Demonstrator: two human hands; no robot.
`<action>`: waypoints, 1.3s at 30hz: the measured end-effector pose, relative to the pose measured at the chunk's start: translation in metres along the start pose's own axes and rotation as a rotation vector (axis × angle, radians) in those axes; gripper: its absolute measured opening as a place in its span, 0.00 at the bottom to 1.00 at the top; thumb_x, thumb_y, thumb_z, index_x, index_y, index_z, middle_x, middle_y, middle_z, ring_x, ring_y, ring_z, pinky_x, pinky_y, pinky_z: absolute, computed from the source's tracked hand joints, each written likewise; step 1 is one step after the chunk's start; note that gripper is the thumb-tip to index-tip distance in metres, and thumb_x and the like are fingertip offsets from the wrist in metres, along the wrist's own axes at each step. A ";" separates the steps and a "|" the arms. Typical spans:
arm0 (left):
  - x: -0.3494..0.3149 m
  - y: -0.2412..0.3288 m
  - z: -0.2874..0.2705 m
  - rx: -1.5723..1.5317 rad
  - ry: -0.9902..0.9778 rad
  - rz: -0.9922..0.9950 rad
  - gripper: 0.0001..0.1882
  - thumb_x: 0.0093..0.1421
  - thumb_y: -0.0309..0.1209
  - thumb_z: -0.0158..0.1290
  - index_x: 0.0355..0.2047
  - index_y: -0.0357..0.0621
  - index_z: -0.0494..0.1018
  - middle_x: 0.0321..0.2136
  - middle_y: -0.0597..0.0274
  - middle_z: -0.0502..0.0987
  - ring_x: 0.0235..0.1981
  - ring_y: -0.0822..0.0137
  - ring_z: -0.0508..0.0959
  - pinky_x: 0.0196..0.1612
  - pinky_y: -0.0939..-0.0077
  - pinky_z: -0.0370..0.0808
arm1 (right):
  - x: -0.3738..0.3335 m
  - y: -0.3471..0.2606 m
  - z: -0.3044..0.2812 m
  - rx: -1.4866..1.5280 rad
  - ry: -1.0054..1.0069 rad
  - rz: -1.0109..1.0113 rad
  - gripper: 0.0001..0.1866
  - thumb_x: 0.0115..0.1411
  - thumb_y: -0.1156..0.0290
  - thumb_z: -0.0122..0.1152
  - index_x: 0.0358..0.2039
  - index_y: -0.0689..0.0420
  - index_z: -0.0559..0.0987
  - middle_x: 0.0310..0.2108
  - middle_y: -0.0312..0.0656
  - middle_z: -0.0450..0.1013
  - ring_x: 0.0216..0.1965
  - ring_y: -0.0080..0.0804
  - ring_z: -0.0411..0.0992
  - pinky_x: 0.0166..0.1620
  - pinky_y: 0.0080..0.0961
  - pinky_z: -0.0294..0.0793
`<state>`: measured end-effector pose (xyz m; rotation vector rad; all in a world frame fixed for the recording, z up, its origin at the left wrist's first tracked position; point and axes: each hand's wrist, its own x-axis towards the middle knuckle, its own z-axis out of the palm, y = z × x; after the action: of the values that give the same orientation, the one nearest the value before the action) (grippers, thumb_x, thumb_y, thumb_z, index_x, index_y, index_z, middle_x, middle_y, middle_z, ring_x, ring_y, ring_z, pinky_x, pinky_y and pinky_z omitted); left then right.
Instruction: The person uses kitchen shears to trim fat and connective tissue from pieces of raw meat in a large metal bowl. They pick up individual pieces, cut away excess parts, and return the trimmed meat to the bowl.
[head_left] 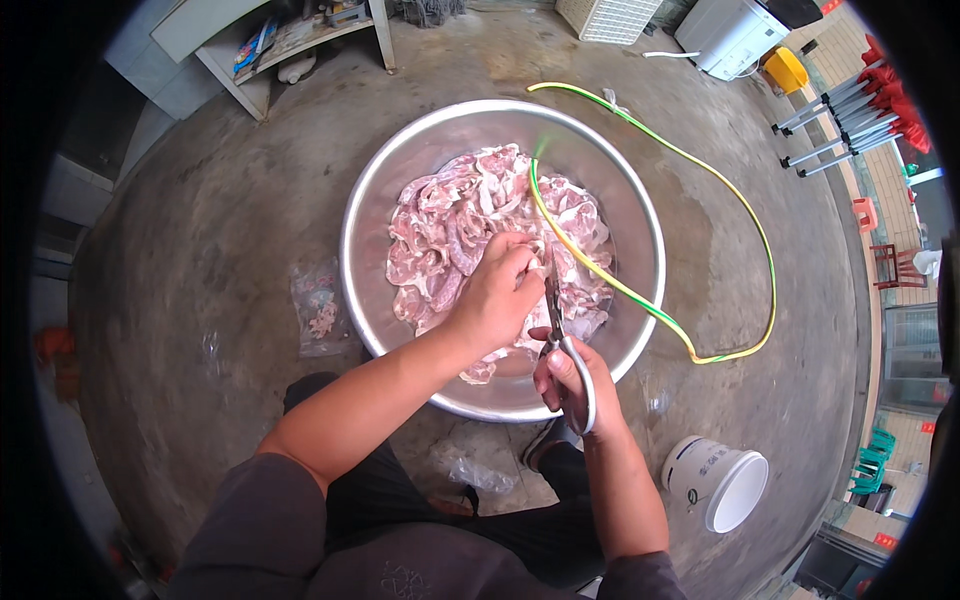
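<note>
Meat (485,195): heaped in steel basin (430,145), on floor directly ahead of the person, approx. centre of view. Held piece was at L hand's (500,295) fingertips, over near-centre of heap; mostly covered by fingers.

Key relation: held piece lay beyond R hand (578,385), i.e. away from the person & slightly L, in line w/ scissors (558,320). Blades ran just beside L fingertips, on their R side. Contact betw. blades & piece could not be confirmed. L hand was nearer, being at the piece itself; R hand stood off by the scissors' length, toward the person.

Grip, L: thumb & fingers pinched on pale piece. Grip, R: fingers wrapped round scissors' handles, at basin's near R side. Blade gap: cannot tell at this res.

Axes: scissors' long axis ran approx. fore-aft, handles toward the person, tips pointing away & a touch L. Held piece: long axis & direction n/a, hidden by fingers. Rest of heap: strips & folds lay in mixed directions, no common axis.

Adj. items: hose (650,308), yellow-green, crossed basin's R rim, its end over far part of heap, passing near blade tips. Bucket (690,470), white, stood apart, near R.
</note>
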<state>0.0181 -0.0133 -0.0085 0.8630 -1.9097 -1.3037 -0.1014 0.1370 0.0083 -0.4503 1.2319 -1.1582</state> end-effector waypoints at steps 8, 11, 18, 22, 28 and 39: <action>-0.008 -0.005 0.012 0.082 -0.052 0.039 0.07 0.60 0.24 0.52 0.37 0.32 0.70 0.52 0.39 0.67 0.47 0.43 0.75 0.50 0.57 0.73 | 0.003 0.006 -0.004 0.057 0.011 0.034 0.32 0.64 0.51 0.62 0.56 0.66 0.71 0.22 0.38 0.72 0.17 0.21 0.63 0.20 0.17 0.60; -0.009 0.001 0.010 0.135 -0.050 0.053 0.06 0.60 0.24 0.52 0.37 0.33 0.70 0.52 0.39 0.67 0.47 0.42 0.75 0.50 0.57 0.73 | 0.002 0.005 -0.002 0.063 0.016 0.031 0.30 0.66 0.51 0.59 0.54 0.66 0.71 0.21 0.38 0.70 0.14 0.21 0.61 0.18 0.18 0.58; -0.014 0.005 0.011 0.173 -0.093 0.072 0.06 0.61 0.24 0.52 0.37 0.34 0.70 0.54 0.38 0.67 0.48 0.41 0.75 0.51 0.56 0.73 | 0.002 0.006 -0.007 0.359 -0.103 0.042 0.30 0.70 0.47 0.52 0.54 0.64 0.73 0.20 0.39 0.71 0.13 0.21 0.59 0.18 0.17 0.57; -0.014 0.005 0.010 0.171 -0.207 0.053 0.06 0.61 0.24 0.52 0.36 0.33 0.70 0.53 0.38 0.68 0.48 0.41 0.75 0.51 0.57 0.73 | 0.003 0.007 -0.007 0.512 -0.077 0.069 0.31 0.70 0.44 0.49 0.54 0.63 0.72 0.23 0.40 0.71 0.16 0.21 0.62 0.21 0.17 0.60; -0.003 -0.007 0.004 0.099 -0.081 0.165 0.07 0.60 0.23 0.52 0.36 0.31 0.71 0.49 0.39 0.71 0.43 0.42 0.78 0.46 0.57 0.76 | 0.001 0.004 -0.025 0.472 -0.301 0.082 0.31 0.71 0.45 0.47 0.57 0.62 0.70 0.25 0.42 0.72 0.15 0.20 0.60 0.20 0.16 0.60; 0.005 -0.014 -0.013 0.154 0.000 0.164 0.08 0.61 0.26 0.52 0.37 0.32 0.73 0.52 0.42 0.70 0.51 0.45 0.75 0.53 0.61 0.73 | -0.015 -0.015 -0.029 0.137 0.009 -0.220 0.30 0.65 0.53 0.58 0.56 0.67 0.70 0.23 0.43 0.73 0.16 0.22 0.63 0.22 0.17 0.63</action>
<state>0.0280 -0.0282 -0.0168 0.7623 -2.0546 -1.0707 -0.1321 0.1526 0.0184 -0.4859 1.1222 -1.4235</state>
